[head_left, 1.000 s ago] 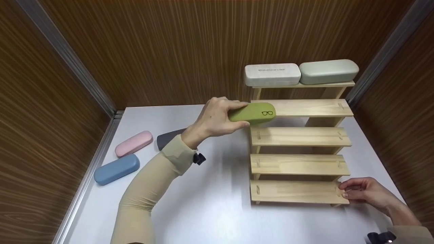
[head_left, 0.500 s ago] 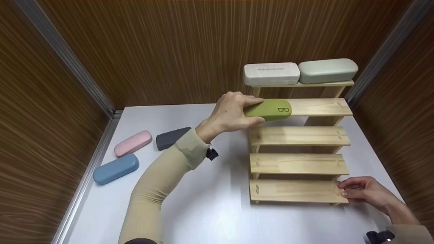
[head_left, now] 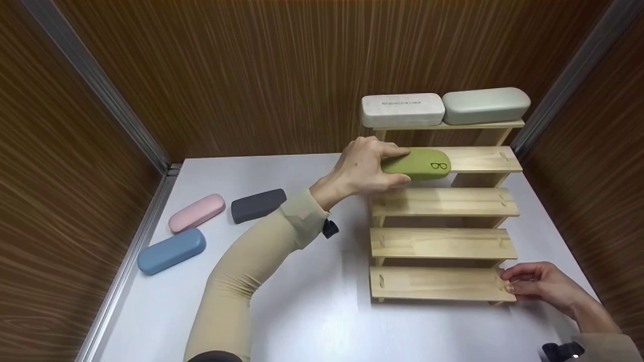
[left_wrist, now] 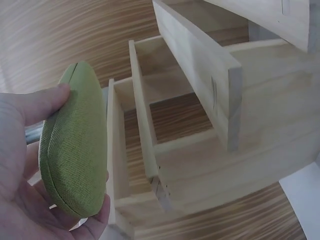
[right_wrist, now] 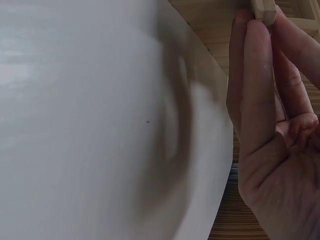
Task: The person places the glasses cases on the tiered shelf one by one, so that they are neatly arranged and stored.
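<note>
My left hand (head_left: 370,166) grips a green glasses case (head_left: 420,164) by its left end, thumb on the near side. A small glasses drawing marks the case's right end. In the head view the case overlaps the second-highest step of a wooden tiered rack (head_left: 443,284); whether it touches that step I cannot tell. The left wrist view shows the green case (left_wrist: 77,145) held between thumb and fingers beside the rack. At the lowest step's right end, my right hand (head_left: 551,289) pinches the board's edge (right_wrist: 264,11) between thumb and fingers.
On the top step sit a white glasses case (head_left: 402,110) and a pale green one (head_left: 486,106), side by side. Pink (head_left: 197,213), blue (head_left: 172,251) and dark grey (head_left: 258,205) glasses cases lie on the white table at the left. Wood-grain walls (head_left: 251,75) enclose the table.
My left hand has carried the green glasses case to the right, across the second-highest step. More of the dark grey case shows behind the sleeve. My right hand stays on the rack.
</note>
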A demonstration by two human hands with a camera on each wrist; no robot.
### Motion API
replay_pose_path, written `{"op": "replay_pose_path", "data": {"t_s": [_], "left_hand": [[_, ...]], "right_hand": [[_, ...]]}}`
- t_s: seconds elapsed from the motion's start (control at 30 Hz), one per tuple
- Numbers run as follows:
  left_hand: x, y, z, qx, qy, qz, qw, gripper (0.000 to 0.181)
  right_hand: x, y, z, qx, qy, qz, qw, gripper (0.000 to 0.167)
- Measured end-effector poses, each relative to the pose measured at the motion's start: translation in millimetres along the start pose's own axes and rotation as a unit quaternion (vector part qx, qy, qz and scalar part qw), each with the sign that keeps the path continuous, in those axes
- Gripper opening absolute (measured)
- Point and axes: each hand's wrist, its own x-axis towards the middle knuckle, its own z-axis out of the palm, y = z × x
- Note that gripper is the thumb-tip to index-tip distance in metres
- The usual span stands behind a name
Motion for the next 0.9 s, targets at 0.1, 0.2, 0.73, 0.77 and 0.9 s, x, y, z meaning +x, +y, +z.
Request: {"op": "replay_pose_path", "data": {"t_s": [0.1,0.2,0.73,0.77,0.9], "left_hand": [[5.1,3.7,6.2,0.005,0.002,-0.003,1.0000,0.057],[10.4,8.3,12.5,0.007,0.006,-0.004,0.9999,0.057],[52.6,50.2,44.4,0.082,-0.044,-0.023,0.9953,0.060],[55.3,52.5,46.2,0.084,-0.046,-0.023,0.9951,0.060],[64.8,60.3,52.2,0.082,-0.055,-0.029,0.9947,0.060]], "right_hand": [[0.1,-1,0,0.000,0.002,0.004,1.0000,0.038],[-0.3,-1,0,0.001,0.002,0.006,1.0000,0.038],[-3.2,-1,-1,-0.003,0.007,0.010,0.9999,0.037],[-3.5,-2,-1,-0.004,0.007,0.010,0.9999,0.037],[-4.3,-2,-1,-0.002,0.006,0.009,0.9999,0.038]]}}
